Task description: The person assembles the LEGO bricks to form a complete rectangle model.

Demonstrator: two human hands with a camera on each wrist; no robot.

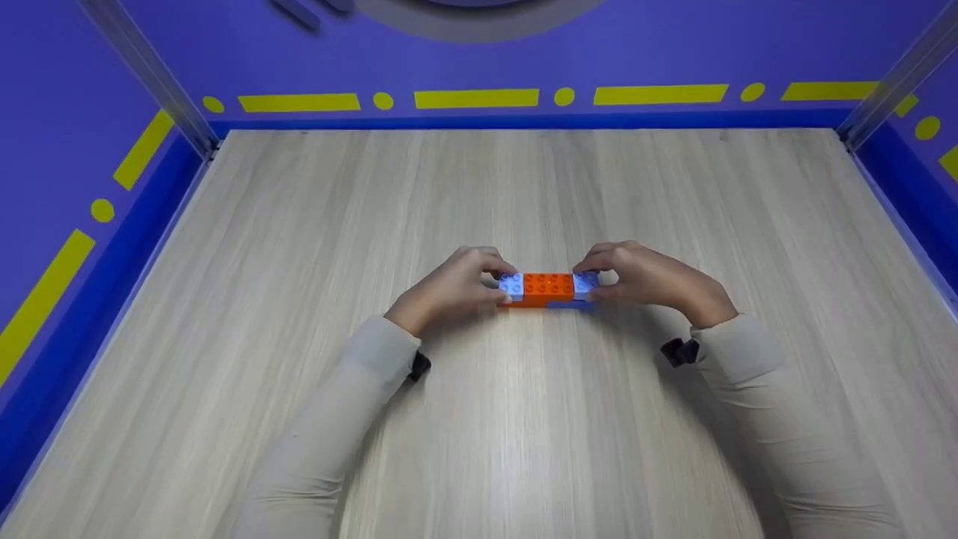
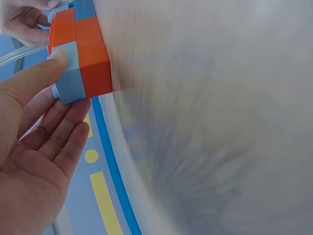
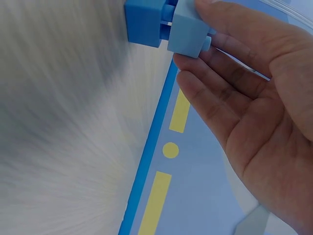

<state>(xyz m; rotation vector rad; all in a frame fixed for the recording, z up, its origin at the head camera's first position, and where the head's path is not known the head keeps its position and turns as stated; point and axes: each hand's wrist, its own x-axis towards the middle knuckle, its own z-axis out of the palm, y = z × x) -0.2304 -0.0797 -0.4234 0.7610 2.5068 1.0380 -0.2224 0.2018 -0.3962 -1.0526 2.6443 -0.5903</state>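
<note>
Toy building bricks form a two-layer row in the middle of the table (image 1: 479,419). On top, an orange brick (image 1: 548,285) lies between two light blue bricks. My left hand (image 1: 460,283) pinches the left light blue brick (image 2: 72,73) between thumb and fingers; it sits flush on a lower orange brick (image 2: 95,61). With thumb and fingertips, my right hand (image 1: 655,278) grips the right light blue brick (image 3: 187,29). That brick stands slightly off the darker blue brick (image 3: 144,22) beneath, and studs show in the gap between them.
Purple-blue panels (image 1: 479,67) with yellow dashes and dots border the table at the back and both sides. Metal posts (image 1: 161,82) stand at the back corners. A small black device (image 1: 679,352) is worn at the right cuff.
</note>
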